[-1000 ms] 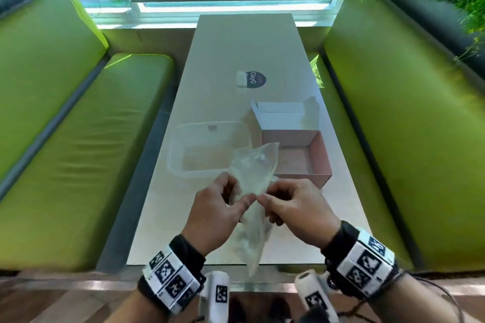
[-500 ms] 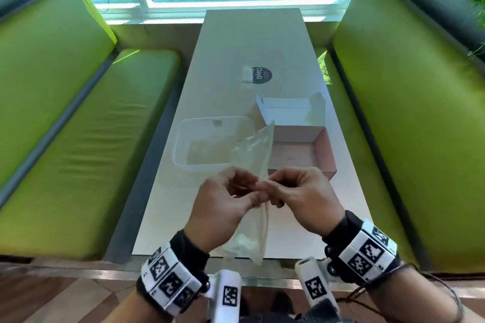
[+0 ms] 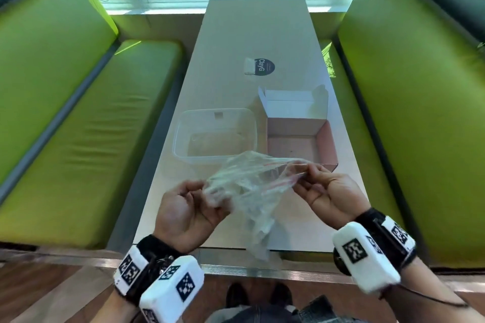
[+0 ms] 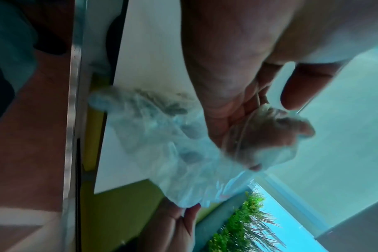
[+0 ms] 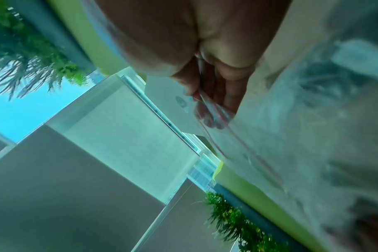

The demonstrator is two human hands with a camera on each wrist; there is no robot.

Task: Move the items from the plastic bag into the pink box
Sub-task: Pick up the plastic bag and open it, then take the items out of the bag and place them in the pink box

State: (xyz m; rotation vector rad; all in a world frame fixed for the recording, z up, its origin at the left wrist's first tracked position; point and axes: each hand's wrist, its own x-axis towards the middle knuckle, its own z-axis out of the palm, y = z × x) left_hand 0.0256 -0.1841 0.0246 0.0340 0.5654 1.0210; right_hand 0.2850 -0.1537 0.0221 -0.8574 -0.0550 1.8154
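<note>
While both hands' fingers (image 3: 312, 168) pinch it, plastic bag (image 3: 246, 181) stretches between.

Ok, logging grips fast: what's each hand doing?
Left hand: grips the plastic bag.
Right hand: pinches the bag's red-lined edge.

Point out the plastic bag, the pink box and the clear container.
plastic bag (image 3: 246, 178): head view, on its crumpled middle between the hands.
pink box (image 3: 326, 144): head view, on its right wall.
clear container (image 3: 181, 136): head view, on its left wall.
</note>
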